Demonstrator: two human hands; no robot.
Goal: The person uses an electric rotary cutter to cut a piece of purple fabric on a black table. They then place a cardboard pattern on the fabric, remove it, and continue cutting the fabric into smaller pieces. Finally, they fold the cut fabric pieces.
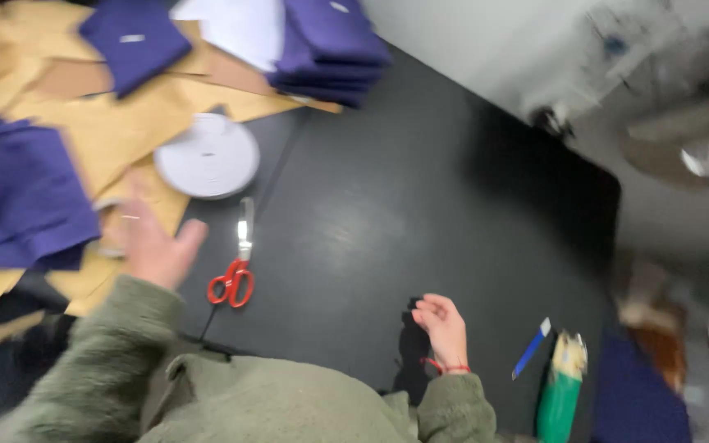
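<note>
Down at the lower left of the frame, our left hand [151,246] lies spread on the tan paper [116,131], fingers wide, holding nothing that we can make out through the blur. Purple cloth [18,201] sits just beside it at the left edge, and a white tape roll [207,156] lies just above it. Red scissors [235,267] rest on the black worktop [420,213] near that hand, blades pointing up the frame. Our right hand [443,328] hovers low at centre, fingers curled loosely; we cannot tell whether they pinch anything. A blue pen [531,349] lies to its right. More folded purple cloth is stacked at the top centre.
</note>
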